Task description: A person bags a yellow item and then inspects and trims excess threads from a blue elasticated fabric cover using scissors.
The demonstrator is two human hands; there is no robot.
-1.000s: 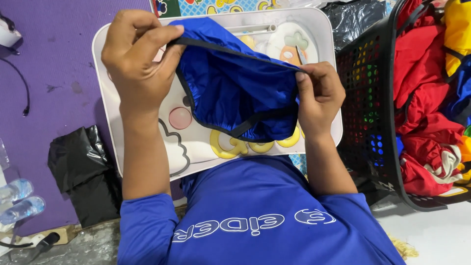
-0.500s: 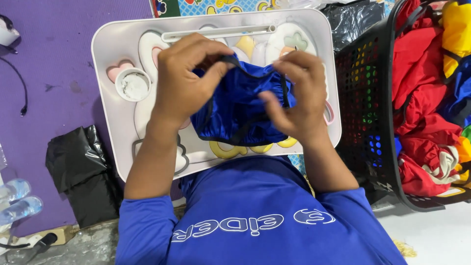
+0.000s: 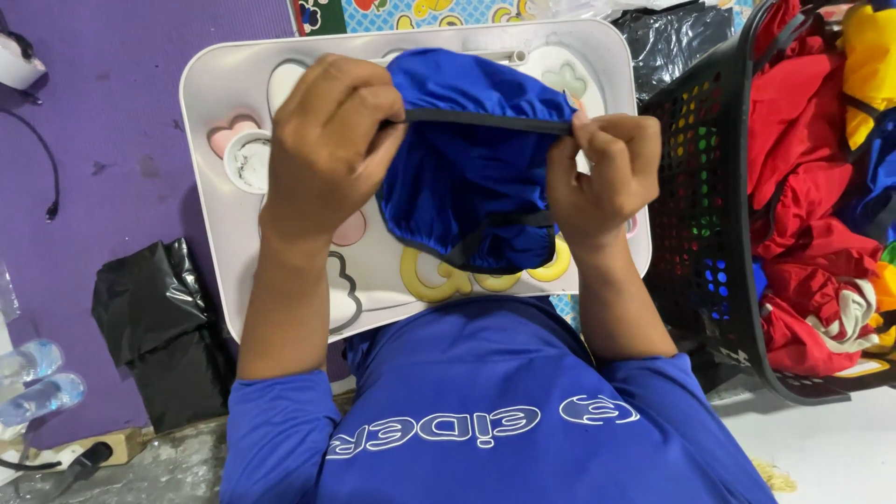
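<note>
A blue fabric piece (image 3: 471, 177) with a black elastic edge is stretched between both hands over a white lap tray (image 3: 210, 93). My left hand (image 3: 327, 149) grips the elastic at its left end, fingers curled over the cloth. My right hand (image 3: 605, 173) pinches the elastic at its right end. The cloth bunches down onto the tray, which shows pastel shapes and yellow rings (image 3: 434, 280) under it. My blue shirt (image 3: 485, 411) fills the lower part of the view.
A black plastic basket (image 3: 705, 224) stands at the right, holding red, yellow and blue cloth (image 3: 812, 168). The tray rests on a purple mat (image 3: 103, 140). A black plastic bag (image 3: 163, 327) and water bottles (image 3: 33, 378) lie at lower left.
From bunching the blue cloth together near the tray's middle, both hands have pulled apart and upward. The black elastic edge is now drawn taut between them.
</note>
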